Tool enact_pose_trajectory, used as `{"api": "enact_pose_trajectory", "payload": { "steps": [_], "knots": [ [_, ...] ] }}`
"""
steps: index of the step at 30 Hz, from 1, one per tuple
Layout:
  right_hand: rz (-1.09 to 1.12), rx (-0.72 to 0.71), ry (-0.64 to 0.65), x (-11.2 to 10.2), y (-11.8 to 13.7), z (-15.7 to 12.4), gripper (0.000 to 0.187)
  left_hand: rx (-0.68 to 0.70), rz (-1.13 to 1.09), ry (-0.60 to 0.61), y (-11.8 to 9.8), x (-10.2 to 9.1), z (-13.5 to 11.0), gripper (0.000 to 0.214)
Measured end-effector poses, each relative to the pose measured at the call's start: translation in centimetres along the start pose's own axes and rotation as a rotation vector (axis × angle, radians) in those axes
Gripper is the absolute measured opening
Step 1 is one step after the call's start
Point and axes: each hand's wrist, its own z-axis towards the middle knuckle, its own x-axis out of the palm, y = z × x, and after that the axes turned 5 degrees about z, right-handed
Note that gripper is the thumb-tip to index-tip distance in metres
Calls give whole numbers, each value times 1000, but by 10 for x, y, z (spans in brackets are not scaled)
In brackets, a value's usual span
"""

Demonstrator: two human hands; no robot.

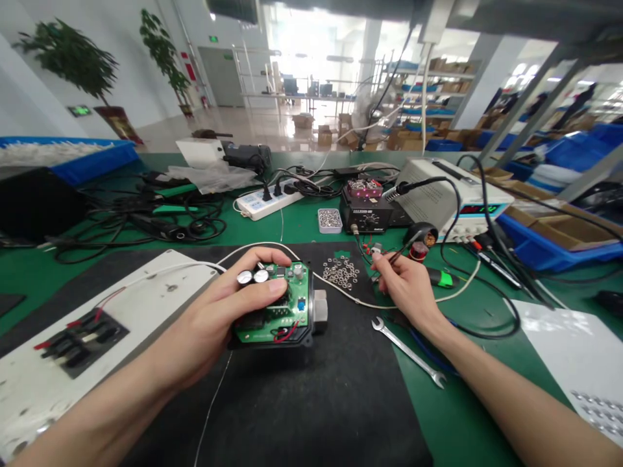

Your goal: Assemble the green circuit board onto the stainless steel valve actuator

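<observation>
In my left hand [243, 301] is an open housing with a green circuit board [296, 292], tilted toward me above the black mat. My thumb lies over the board beside two round capacitors [253, 277], and a metal hex fitting [320, 311] juts from the housing's right side. My right hand [406, 285] is pinched closed at the mat's right edge, by a small pale piece [376, 249] at the fingertips. Thin dark prongs show behind its fingers; I cannot tell whether they are held. Between the hands lies a pile of small metal nuts [341, 272].
An open-end wrench [409, 353] lies right of the mat [341, 402]. Behind are a soldering station [367, 214], a tray of small metal parts [329, 220], a power supply [452, 194] and a power strip [270, 201]. Cables cross the bench; a white panel [160, 279] sits left.
</observation>
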Motion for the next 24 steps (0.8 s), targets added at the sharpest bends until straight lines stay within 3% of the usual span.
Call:
{"api": "enact_pose_trajectory", "payload": {
  "steps": [10, 24],
  "knots": [
    [-52, -16, -120, -10, 1, 2, 65, 21, -8, 19, 0, 2, 2, 57],
    [-185, -23, 11, -7, -11, 7, 64, 23, 33, 9, 0, 2, 0, 59]
  ]
}}
